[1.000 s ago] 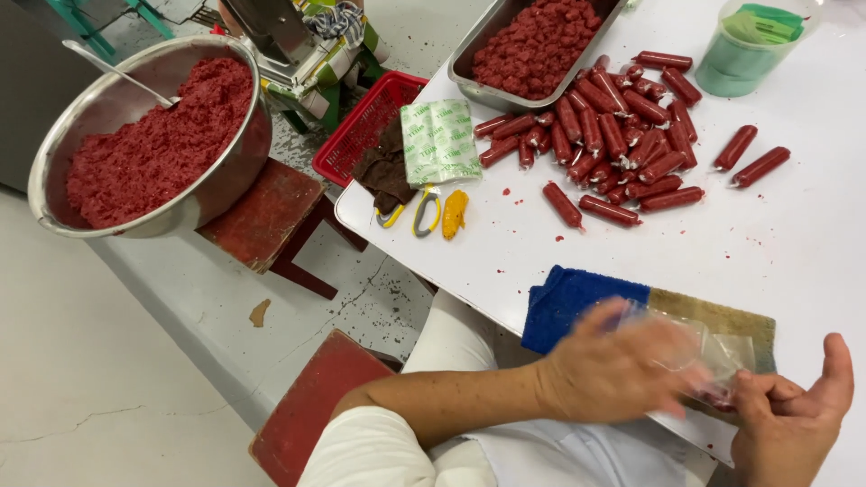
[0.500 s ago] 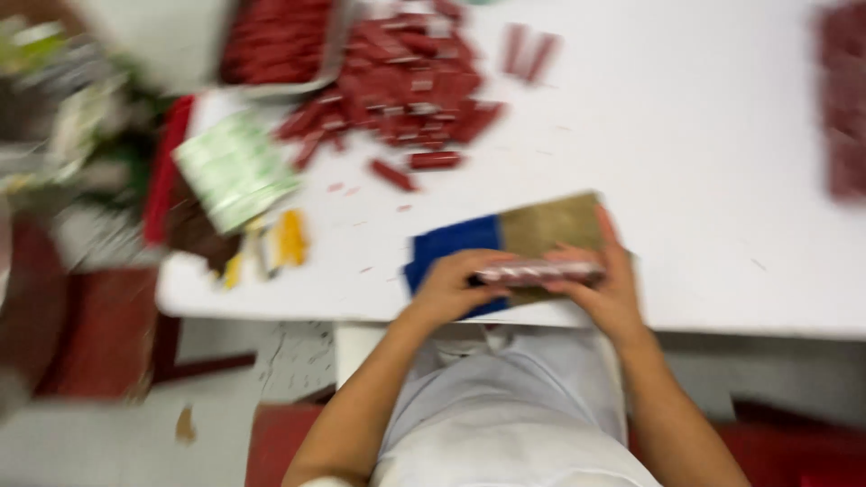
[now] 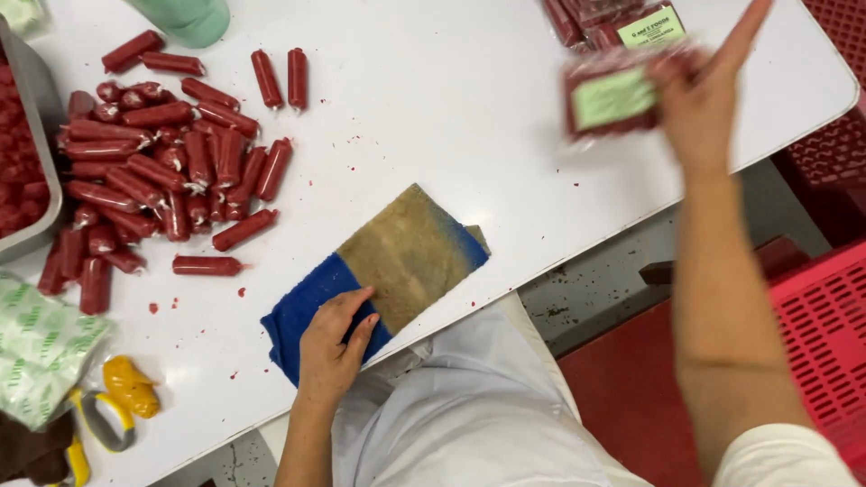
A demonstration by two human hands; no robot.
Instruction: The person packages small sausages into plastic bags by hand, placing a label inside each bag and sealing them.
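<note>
Right hand [image 3: 699, 99] has swung a filled sausage packet [image 3: 618, 95] up, away from the counter [image 3: 469, 108].
Its fingers pinch the blurred, flat plastic packet, long axis level; left hand [image 3: 332, 347] lies flat, fingers together, on the blue cloth [image 3: 302, 311].

Bright, even overhead light; soft shadows, mild glare on the white table [image 3: 469, 117]. Upper right of the frame shows motion blur on the right hand [image 3: 699, 99].

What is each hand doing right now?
Left hand: open, flat on the blue cloth.
Right hand: closed on a sausage packet.
</note>
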